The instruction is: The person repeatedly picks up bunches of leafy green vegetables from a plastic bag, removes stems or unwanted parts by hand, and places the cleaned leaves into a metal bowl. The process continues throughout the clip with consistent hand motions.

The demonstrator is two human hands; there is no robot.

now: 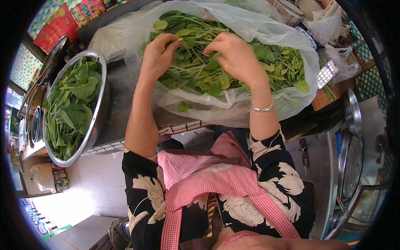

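Observation:
Loose leafy greens (200, 70) with long stems, some leaves yellowed, lie heaped in a spread clear plastic bag (262, 28) on the dark counter (120, 93). At the heap's left side my left hand (161, 54) has thumb and forefinger pinched together on what looks like a pale stem end. Over the middle of the heap is my right hand (232, 54), blurred, its forefinger stretched out. Whether its lower fingers hold a leaf is not clear. A steel basin (101, 81) to the left is filled with larger green leaves (73, 106).
On the right, a lit phone (327, 73) leans by a wooden board (325, 97) with green stalks on it. Behind are a white plastic bag (325, 25) and a blue-rimmed plate (306, 37). A pan (54, 59) stands far left. The counter's tiled front edge (184, 127) faces me.

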